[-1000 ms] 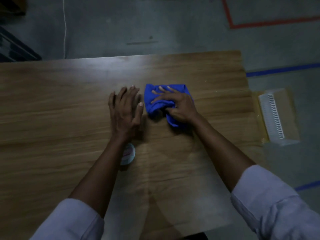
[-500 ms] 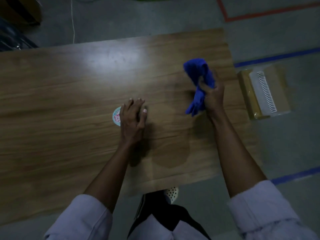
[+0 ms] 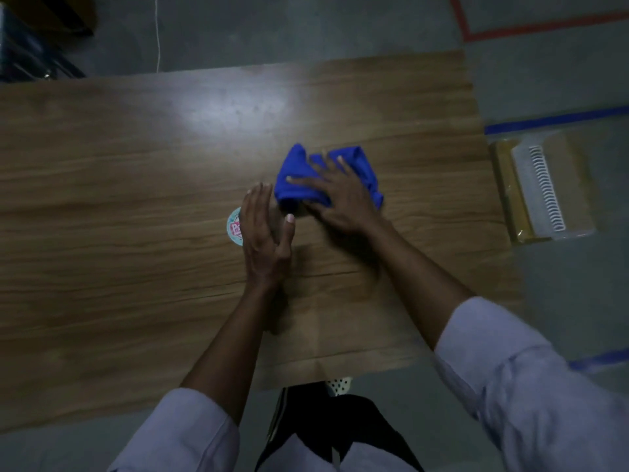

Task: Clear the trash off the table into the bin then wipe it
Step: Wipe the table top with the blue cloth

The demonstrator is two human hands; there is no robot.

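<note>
A wide wood-grain tabletop (image 3: 136, 199) fills most of the frame, with a patch of glare from overhead light at upper centre. Apart from a cloth and one small item, its surface shows bare, so the clearing looks nearly done and the wiping looks under way; how much has been wiped cannot be told. No bin is in view.

Around it lies a grey floor (image 3: 306, 25), marked with red tape (image 3: 531, 27) at upper right and blue tape (image 3: 558, 119) at the right edge. On the floor just right of the tabletop sits a yellowish tray (image 3: 541, 189) with a white ribbed insert.

A person in pale long sleeves leans in from the bottom of the frame. A bunched blue cloth (image 3: 299, 175) lies on the tabletop, right of centre. The right hand (image 3: 340, 195) presses down on it, fingers spread and straight.

The left hand (image 3: 265, 233), just left of the cloth, is turned on edge with fingers straight, holding nothing.

Smallest, a round printed lid or sticker (image 3: 234, 226) peeks out at that hand's left side. Whether the hand touches it is unclear. If it is trash, it remains to be binned.
</note>
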